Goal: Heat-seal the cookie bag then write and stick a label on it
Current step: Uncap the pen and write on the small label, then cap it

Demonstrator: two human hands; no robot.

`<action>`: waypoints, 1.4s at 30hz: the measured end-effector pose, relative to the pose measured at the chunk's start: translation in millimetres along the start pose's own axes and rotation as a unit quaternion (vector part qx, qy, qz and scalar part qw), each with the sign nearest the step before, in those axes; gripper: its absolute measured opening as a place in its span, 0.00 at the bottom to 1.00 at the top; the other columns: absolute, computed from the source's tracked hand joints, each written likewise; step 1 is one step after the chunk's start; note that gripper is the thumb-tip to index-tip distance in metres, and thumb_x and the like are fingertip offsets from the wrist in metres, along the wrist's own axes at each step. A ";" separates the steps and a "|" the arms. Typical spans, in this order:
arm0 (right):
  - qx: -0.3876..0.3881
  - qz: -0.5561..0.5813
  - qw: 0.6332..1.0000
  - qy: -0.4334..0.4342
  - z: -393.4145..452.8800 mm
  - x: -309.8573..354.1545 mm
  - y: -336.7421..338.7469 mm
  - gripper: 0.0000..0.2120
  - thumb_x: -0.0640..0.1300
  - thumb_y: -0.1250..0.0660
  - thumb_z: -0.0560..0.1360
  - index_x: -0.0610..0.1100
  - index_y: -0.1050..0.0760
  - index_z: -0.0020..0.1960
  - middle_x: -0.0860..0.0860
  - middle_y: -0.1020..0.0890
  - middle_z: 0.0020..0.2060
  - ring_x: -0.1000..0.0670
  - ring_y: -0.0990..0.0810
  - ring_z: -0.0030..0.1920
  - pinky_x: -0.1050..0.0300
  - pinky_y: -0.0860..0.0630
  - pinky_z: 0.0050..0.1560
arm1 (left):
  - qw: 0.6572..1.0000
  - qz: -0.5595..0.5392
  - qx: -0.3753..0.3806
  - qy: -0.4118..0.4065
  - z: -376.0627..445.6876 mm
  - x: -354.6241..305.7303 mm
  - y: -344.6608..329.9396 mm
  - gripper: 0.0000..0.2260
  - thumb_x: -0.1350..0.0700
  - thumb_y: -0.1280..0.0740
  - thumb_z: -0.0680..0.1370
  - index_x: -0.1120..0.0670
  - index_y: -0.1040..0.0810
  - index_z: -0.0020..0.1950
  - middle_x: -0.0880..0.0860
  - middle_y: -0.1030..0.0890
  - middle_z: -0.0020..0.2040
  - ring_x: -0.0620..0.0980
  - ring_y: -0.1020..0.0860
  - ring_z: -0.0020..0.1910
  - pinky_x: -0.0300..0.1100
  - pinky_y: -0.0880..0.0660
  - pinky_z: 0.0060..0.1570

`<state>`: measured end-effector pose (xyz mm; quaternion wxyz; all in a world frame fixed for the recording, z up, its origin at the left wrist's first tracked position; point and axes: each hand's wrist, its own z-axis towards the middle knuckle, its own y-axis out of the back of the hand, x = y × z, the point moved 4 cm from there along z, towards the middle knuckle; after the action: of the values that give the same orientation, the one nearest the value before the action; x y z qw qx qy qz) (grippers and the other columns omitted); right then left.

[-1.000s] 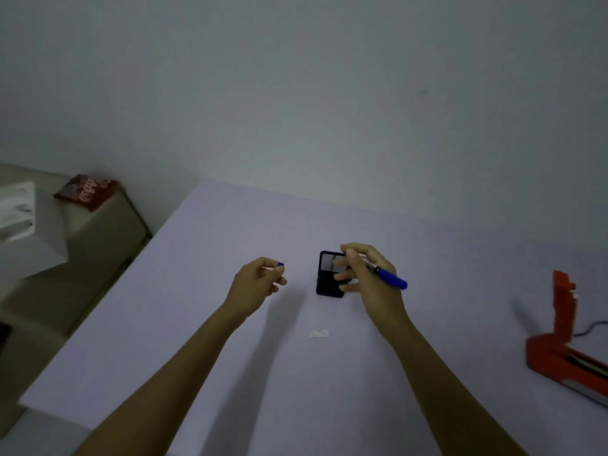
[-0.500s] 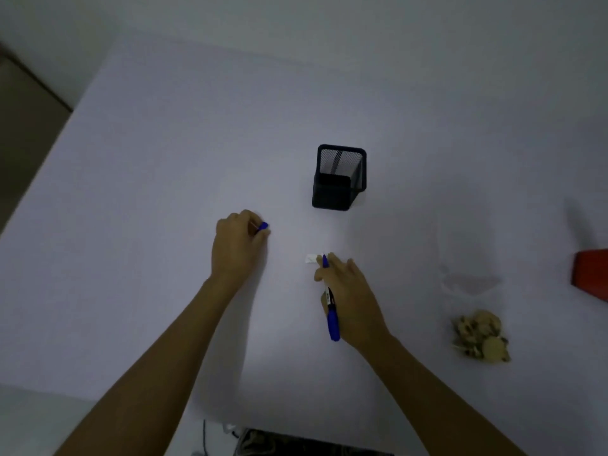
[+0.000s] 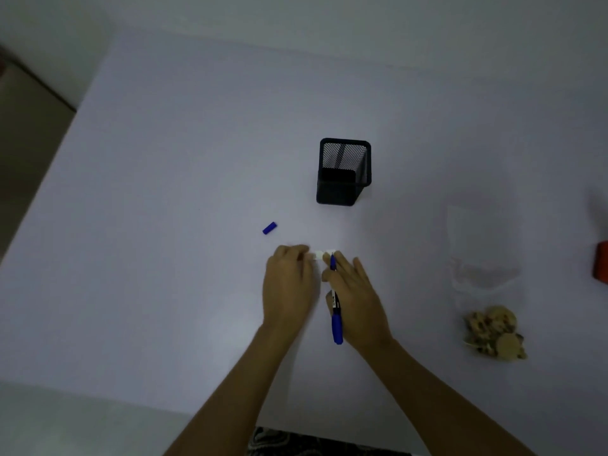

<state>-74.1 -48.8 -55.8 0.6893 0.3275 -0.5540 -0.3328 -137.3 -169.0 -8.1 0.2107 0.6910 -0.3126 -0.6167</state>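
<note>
A small white label (image 3: 319,255) lies flat on the pale table (image 3: 164,225). My right hand (image 3: 355,297) grips a blue pen (image 3: 335,307) with its tip on the label's right part. My left hand (image 3: 289,284) rests beside it, fingertips touching the label's left end. The pen's blue cap (image 3: 269,228) lies loose on the table to the left. At the right lies the clear cookie bag (image 3: 483,274), with cookies (image 3: 493,332) bunched at its near end.
A black mesh pen holder (image 3: 343,172) stands upright behind the label. The red heat sealer (image 3: 602,264) shows only at the right edge. The table's left edge runs diagonally, with floor beyond it.
My left hand has let go of the blue cap, which now lies on the table, and has moved right to the label. My right hand keeps the pen at the label.
</note>
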 end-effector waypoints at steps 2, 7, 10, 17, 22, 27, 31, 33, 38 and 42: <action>0.005 -0.009 1.000 0.002 -1.7 -1.2 -1.8 0.18 0.35 0.30 0.72 0.40 0.27 0.61 0.41 0.25 0.67 0.44 0.33 0.72 0.45 0.43 0.75 | 1.000 -0.015 -0.007 0.025 -3.0 -3.7 -4.3 0.12 0.58 0.38 0.80 0.59 0.23 0.61 0.56 0.21 0.55 0.43 0.27 0.48 0.20 0.35 0.45; 0.020 -0.004 1.000 -0.009 -1.4 -3.1 -4.0 0.22 0.38 0.30 0.73 0.38 0.28 0.66 0.42 0.25 0.67 0.43 0.32 0.72 0.45 0.45 0.75 | 0.999 -0.005 -0.009 0.041 -1.4 -8.8 -13.2 0.12 0.59 0.36 0.79 0.60 0.23 0.61 0.57 0.21 0.56 0.40 0.29 0.48 0.16 0.36 0.41; 0.015 0.006 1.000 -0.009 -1.1 -1.6 -2.7 0.19 0.43 0.39 0.76 0.37 0.28 0.65 0.41 0.25 0.66 0.42 0.31 0.71 0.47 0.46 0.76 | 0.999 0.006 -0.007 0.052 3.2 -9.2 -17.6 0.09 0.59 0.36 0.79 0.58 0.22 0.58 0.56 0.21 0.53 0.40 0.28 0.44 0.20 0.34 0.38; 0.017 -0.007 1.000 -0.007 -1.6 -3.0 -5.6 0.19 0.44 0.39 0.76 0.36 0.24 0.62 0.39 0.23 0.64 0.41 0.29 0.69 0.45 0.43 0.75 | 0.997 0.003 -0.008 0.075 14.3 -14.5 -21.4 0.05 0.60 0.36 0.79 0.58 0.24 0.53 0.54 0.22 0.48 0.42 0.27 0.40 0.25 0.35 0.35; 0.004 -0.028 1.000 0.001 -2.9 -3.9 -8.1 0.18 0.41 0.33 0.72 0.35 0.23 0.59 0.39 0.22 0.62 0.41 0.27 0.68 0.40 0.38 0.71 | 0.995 -0.015 0.020 0.099 24.2 -13.0 -24.0 0.09 0.61 0.35 0.78 0.58 0.23 0.57 0.56 0.20 0.51 0.43 0.25 0.44 0.25 0.35 0.38; -0.016 -0.014 1.000 0.004 -1.7 -3.3 -8.3 0.16 0.44 0.39 0.76 0.36 0.23 0.59 0.39 0.20 0.61 0.41 0.25 0.66 0.44 0.41 0.74 | 0.993 -0.020 0.047 0.108 27.8 -16.9 -26.9 0.09 0.65 0.36 0.77 0.58 0.21 0.55 0.55 0.19 0.49 0.44 0.25 0.43 0.29 0.31 0.40; -0.016 -0.030 0.999 0.004 -1.6 -2.1 -5.1 0.17 0.43 0.40 0.75 0.36 0.22 0.59 0.39 0.20 0.60 0.41 0.25 0.66 0.41 0.36 0.71 | 0.991 -0.045 0.050 0.114 31.7 -12.4 -22.6 0.10 0.66 0.33 0.75 0.56 0.21 0.54 0.52 0.20 0.46 0.39 0.26 0.37 0.20 0.32 0.33; -0.027 -0.019 0.999 -0.013 0.2 -1.3 -2.7 0.16 0.43 0.39 0.75 0.37 0.22 0.58 0.40 0.19 0.59 0.43 0.23 0.64 0.44 0.36 0.72 | 0.989 -0.067 0.054 0.124 32.4 -9.8 -18.4 0.10 0.66 0.31 0.74 0.57 0.20 0.53 0.51 0.20 0.43 0.38 0.25 0.36 0.18 0.32 0.33; -0.075 0.032 0.992 -0.099 27.2 17.4 18.8 0.06 0.41 0.30 0.72 0.41 0.25 0.45 0.47 0.18 0.37 0.50 0.20 0.37 0.52 0.21 0.48 | 0.980 -0.093 0.044 0.170 34.8 -8.6 -8.7 0.12 0.65 0.29 0.72 0.56 0.20 0.53 0.51 0.19 0.40 0.43 0.22 0.36 0.25 0.29 0.34; -0.036 0.022 0.986 -0.164 49.5 22.2 31.4 0.07 0.37 0.29 0.72 0.40 0.28 0.44 0.51 0.25 0.30 0.54 0.30 0.30 0.69 0.37 0.32 | 0.977 -0.100 0.031 0.186 34.9 -14.2 -3.6 0.08 0.65 0.30 0.72 0.57 0.18 0.49 0.44 0.21 0.32 0.38 0.24 0.30 0.20 0.30 0.29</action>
<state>-116.0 -53.5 -9.4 0.6077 0.2314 -0.6542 -0.3863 -171.6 -153.3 -5.6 0.1808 0.8278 -0.2159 -0.4852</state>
